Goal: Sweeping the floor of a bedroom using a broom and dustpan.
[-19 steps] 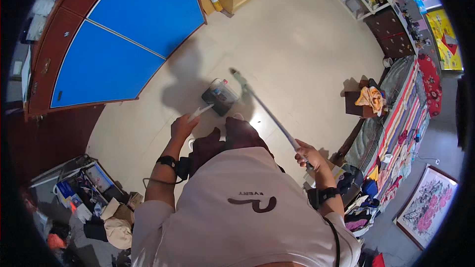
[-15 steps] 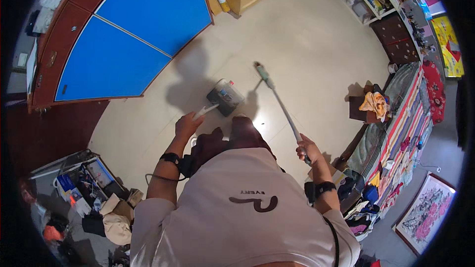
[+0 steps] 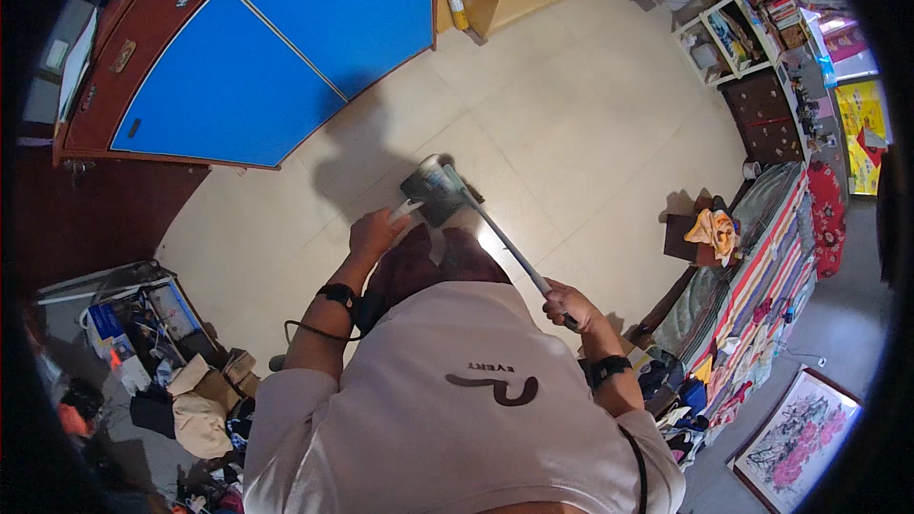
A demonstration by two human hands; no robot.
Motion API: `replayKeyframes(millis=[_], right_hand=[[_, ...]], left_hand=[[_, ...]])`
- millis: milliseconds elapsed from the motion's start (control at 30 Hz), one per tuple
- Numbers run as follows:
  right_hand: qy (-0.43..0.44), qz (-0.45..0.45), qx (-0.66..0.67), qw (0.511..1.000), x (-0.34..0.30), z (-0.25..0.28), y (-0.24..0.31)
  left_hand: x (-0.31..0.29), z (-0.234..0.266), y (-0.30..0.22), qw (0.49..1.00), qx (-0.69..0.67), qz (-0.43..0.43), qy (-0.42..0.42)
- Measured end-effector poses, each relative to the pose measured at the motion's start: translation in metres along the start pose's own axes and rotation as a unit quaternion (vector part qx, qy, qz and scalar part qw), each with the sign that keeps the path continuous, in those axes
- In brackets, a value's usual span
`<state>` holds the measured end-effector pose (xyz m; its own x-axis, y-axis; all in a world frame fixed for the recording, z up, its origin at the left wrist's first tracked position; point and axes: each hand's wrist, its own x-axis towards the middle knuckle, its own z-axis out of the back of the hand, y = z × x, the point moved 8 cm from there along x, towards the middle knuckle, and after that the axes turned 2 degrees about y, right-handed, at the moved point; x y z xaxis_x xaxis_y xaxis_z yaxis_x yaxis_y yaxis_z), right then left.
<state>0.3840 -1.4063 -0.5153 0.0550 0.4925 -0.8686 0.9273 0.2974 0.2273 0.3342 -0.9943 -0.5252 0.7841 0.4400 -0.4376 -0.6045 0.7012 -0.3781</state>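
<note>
Floor (image 3: 590,105) of pale tile; right hand (image 3: 568,306) grips broom (image 3: 495,233), left hand (image 3: 374,233) dustpan (image 3: 428,192).

The left hand (image 3: 374,233) held a dustpan (image 3: 433,192) by its handle above the tiled floor (image 3: 590,124). The right hand (image 3: 568,306) gripped a long pole (image 3: 500,238), whose far end met the dustpan.

Blue cabinet doors (image 3: 286,48), striped bedcover (image 3: 762,276), cream floor (image 3: 590,114)
</note>
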Motion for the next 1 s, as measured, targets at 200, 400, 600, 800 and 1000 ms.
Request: replayKeyframes(millis=[200, 400, 600, 800, 1000], right_hand=[[-0.007, 0.044, 0.043, 0.998, -0.016, -0.013, 0.033], [-0.093, 0.144, 0.044, 0.984, 0.052, -0.031, 0.078], [-0.135, 0.115, 0.030, 0.984, 0.141, -0.041, 0.077], [-0.061, -0.001, -0.050, 0.997, 0.112, -0.157, 0.009], [0.048, -0.020, -0.037, 0.998, 0.093, -0.196, 0.004]], left_hand=[[-0.010, 0.025, 0.049, 0.999, -0.030, 0.029, 0.034], [-0.022, 0.039, 0.109, 0.996, -0.016, 0.080, 0.024], [-0.034, 0.060, 0.145, 0.993, -0.075, 0.093, 0.001], [-0.033, 0.061, 0.175, 0.991, -0.089, 0.100, 0.002], [-0.031, 0.073, 0.193, 0.990, -0.084, 0.108, 0.042]])
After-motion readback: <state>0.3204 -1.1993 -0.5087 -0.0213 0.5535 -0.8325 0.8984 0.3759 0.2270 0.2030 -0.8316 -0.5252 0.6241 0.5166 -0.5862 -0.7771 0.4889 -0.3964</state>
